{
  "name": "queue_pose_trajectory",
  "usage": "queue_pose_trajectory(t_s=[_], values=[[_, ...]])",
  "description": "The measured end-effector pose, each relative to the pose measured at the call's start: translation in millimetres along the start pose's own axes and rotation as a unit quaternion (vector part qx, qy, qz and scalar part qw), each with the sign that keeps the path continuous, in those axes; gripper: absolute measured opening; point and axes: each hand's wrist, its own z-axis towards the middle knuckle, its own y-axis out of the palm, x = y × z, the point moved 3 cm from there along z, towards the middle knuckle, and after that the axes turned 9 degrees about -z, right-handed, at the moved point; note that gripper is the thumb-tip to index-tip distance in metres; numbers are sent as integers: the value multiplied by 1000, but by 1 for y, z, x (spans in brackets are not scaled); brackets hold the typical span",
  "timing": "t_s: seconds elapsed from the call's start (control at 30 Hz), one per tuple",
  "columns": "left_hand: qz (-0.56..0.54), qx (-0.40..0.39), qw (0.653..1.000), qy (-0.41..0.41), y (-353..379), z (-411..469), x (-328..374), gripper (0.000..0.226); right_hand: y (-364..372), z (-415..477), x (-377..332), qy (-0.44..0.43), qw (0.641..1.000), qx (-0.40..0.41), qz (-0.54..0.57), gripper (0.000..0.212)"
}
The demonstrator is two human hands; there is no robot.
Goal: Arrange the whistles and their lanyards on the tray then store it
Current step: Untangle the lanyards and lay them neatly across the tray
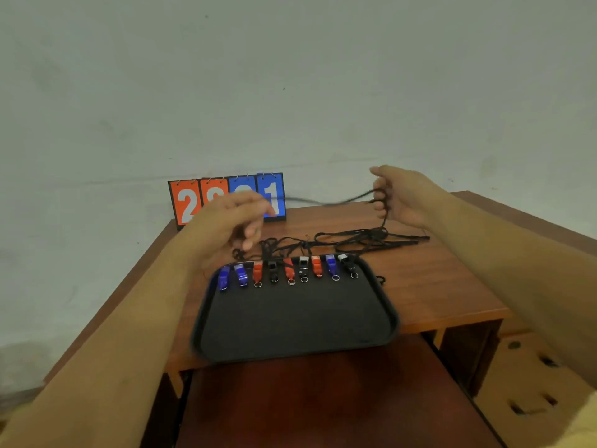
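While the whistles (290,271) lie in a row along the far edge of the tray (290,321) on the desk (436,286), we record the right grip (397,198) curled round a black lanyard (383,223) rising from the tangle (355,240) behind the tray; the left grip (232,221) is blurred, and we cannot tell its hold.

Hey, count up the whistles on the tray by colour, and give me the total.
Blue whistles: 3
Orange whistles: 3
Black whistles: 3, two of them with pale tops
Total: 9
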Motion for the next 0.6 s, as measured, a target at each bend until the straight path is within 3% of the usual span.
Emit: queue_pose_trajectory(t_s=[0.07,0.1,0.23,0.43,0.6], values=[[71,-122,988,-62,7,-10,-3,28,1,-3,-2,-54,998,17,-2,19],[130,-132,980,-74,11,-11,-6,31,5,-5,-5,-79,997,5,-2,21],[266,-17,962,-57,22,-4,-9,27,34,-30,-21,-103,982,-146,64,34],[75,8,995,-61,52,-9,-2,48,71,-63,-26,-124,962,-245,4,35],[46,23,998,-41,53,-8,-4,18,79,-68,-16,-126,953,-266,-72,36]])
